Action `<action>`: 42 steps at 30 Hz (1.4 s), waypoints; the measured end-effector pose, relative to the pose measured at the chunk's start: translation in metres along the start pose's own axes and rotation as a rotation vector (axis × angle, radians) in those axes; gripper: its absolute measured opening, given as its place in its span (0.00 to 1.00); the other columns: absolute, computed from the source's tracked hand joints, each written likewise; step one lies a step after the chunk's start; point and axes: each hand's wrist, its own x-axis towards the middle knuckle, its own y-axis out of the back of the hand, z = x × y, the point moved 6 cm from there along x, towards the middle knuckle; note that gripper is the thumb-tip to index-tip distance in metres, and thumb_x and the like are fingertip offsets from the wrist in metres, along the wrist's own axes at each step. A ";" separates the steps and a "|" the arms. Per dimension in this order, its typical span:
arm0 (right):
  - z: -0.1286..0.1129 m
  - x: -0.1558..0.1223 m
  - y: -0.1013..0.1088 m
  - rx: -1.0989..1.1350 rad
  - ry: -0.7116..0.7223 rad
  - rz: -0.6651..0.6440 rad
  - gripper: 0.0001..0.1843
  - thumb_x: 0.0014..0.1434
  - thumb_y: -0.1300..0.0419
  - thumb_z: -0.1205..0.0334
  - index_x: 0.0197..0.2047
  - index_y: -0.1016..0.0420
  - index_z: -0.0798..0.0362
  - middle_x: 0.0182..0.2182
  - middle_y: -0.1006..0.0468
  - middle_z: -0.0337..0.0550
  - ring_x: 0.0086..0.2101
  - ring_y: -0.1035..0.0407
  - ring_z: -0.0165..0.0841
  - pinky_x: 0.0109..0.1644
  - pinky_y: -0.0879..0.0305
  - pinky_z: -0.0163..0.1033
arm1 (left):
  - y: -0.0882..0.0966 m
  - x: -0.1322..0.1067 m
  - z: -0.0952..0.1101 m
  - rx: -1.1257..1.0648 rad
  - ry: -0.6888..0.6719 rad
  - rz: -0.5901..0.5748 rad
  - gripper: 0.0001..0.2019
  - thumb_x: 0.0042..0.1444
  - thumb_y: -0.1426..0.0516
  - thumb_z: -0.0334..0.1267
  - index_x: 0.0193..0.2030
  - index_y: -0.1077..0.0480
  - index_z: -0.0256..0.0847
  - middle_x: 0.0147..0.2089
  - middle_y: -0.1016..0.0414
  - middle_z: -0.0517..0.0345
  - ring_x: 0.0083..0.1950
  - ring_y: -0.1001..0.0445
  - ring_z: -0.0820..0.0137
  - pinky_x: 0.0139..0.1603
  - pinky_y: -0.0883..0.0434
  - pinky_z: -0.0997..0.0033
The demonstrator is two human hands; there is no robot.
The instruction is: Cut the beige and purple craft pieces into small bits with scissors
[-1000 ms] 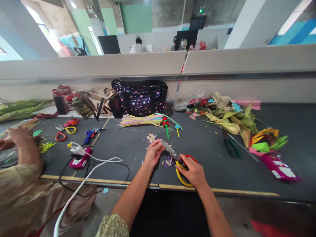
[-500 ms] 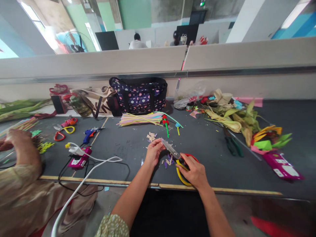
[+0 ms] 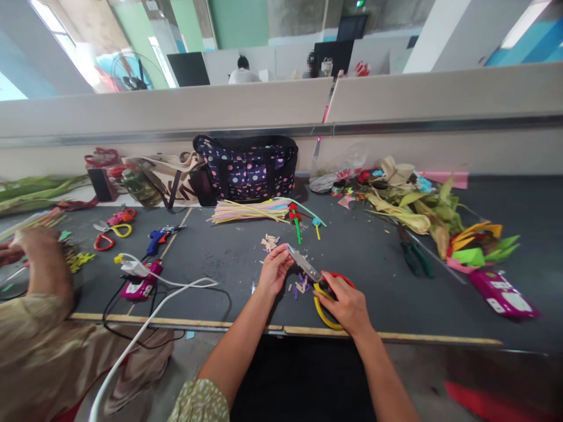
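My right hand grips scissors with red and yellow handles. Their blades look closed or nearly so and point up and left. At the blade tip, my left hand has thumb and fingers pinched together; what they hold, if anything, is too small to make out. Small purple and beige cut pieces lie on the table under the blades. A second heap of beige pieces lies just beyond my left hand. Farther back rests a bundle of pastel pipe cleaners, beside a red and green pipe-cleaner flower.
A patterned bag stands behind the bundle. To the left are a blue glue gun, a power strip with a white cable, other scissors and a co-worker's arm. Pliers and corn husks lie right.
My hands and the scissors hold almost the same pose. The view has shifted very slightly, and the co-worker's hand at the left has moved a little.
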 end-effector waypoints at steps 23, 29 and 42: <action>0.001 -0.002 -0.003 -0.053 0.022 0.027 0.25 0.62 0.44 0.50 0.57 0.31 0.56 0.35 0.22 0.44 0.32 0.28 0.29 0.37 0.34 0.32 | -0.005 -0.004 -0.001 0.024 0.013 0.014 0.11 0.41 0.32 0.29 0.34 0.24 0.34 0.26 0.23 0.57 0.25 0.26 0.74 0.32 0.25 0.75; 0.001 -0.002 -0.003 -0.084 0.031 0.021 0.25 0.62 0.44 0.49 0.57 0.31 0.56 0.35 0.22 0.44 0.31 0.28 0.29 0.35 0.34 0.31 | -0.005 -0.004 -0.001 0.027 0.023 0.003 0.09 0.42 0.33 0.28 0.34 0.24 0.35 0.26 0.23 0.57 0.25 0.26 0.75 0.31 0.25 0.76; 0.011 -0.002 -0.003 0.023 -0.102 0.028 0.25 0.61 0.44 0.47 0.55 0.30 0.53 0.35 0.21 0.43 0.30 0.28 0.28 0.36 0.34 0.33 | -0.001 0.000 -0.001 0.026 0.007 0.023 0.13 0.43 0.34 0.26 0.38 0.24 0.34 0.28 0.23 0.58 0.27 0.25 0.76 0.33 0.25 0.77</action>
